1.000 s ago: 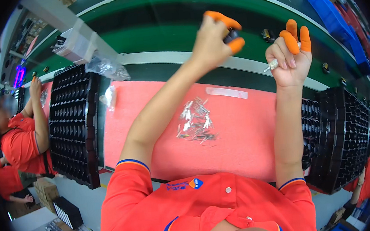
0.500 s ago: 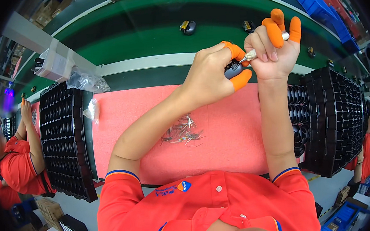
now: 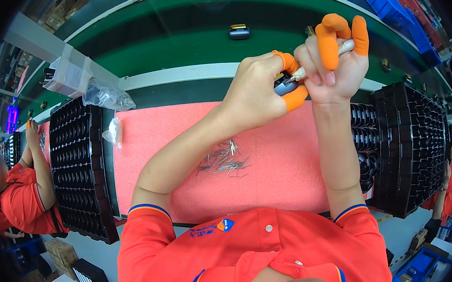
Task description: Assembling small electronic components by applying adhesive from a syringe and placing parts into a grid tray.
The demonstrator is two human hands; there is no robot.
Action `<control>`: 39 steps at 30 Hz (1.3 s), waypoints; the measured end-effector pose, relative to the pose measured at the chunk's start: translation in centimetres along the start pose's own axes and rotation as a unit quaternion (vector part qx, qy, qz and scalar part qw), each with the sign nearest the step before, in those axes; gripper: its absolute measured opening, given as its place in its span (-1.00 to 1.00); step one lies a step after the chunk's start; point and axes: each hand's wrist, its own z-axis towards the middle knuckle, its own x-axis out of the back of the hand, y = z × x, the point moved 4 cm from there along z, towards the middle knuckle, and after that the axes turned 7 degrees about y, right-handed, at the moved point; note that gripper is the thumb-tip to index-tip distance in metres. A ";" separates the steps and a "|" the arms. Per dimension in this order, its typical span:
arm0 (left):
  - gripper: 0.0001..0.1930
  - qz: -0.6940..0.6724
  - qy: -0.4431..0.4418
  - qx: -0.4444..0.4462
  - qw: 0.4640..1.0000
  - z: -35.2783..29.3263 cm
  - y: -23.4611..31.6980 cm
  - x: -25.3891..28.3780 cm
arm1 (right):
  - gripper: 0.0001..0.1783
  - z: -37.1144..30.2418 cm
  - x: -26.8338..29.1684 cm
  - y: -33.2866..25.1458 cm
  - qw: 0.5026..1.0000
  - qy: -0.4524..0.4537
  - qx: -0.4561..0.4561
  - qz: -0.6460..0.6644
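Observation:
Between the orange-capped thumb and fingers of my left hand (image 3: 248, 90) sits a small dark-grey rounded device (image 3: 286, 88), partly hidden by those fingers. My right hand (image 3: 339, 80) is closed around a slim pen-like tool (image 3: 346, 48) with a white wrapped handle. Its thin metal tip reaches the device's inner side; what exactly it touches is too small to tell. Orange finger cots cover several right fingertips. Below my left forearm, a loose pile of thin metal pins (image 3: 224, 165) lies on the pink foam mat (image 3: 281, 163).
Beyond the mat runs a green conveyor belt (image 3: 185, 42) carrying another grey device (image 3: 239, 31). Stacked black trays stand left (image 3: 80, 170) and right (image 3: 417, 146). A clear plastic bag (image 3: 108, 95) hangs by a post at the left. People in red shirts work on both sides.
The grey device on the belt has shifted right. My right hand has turned slightly, its raised fingers curling more around the tool. My left hand stays in nearly the same place.

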 end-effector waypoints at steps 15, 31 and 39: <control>-0.58 0.333 0.047 0.044 0.941 3.3 -12.4 5.5 | -0.44 -0.1 2.3 0.7 0.989 0.082 -0.021 0.123; -0.86 0.450 0.061 0.056 0.889 0.2 -21.4 16.8 | -0.44 -0.3 2.7 1.9 0.986 0.135 -0.034 0.091; -0.62 0.423 0.203 0.094 0.878 -1.7 -21.2 21.4 | -0.42 0.0 2.6 1.8 0.989 0.110 -0.042 0.092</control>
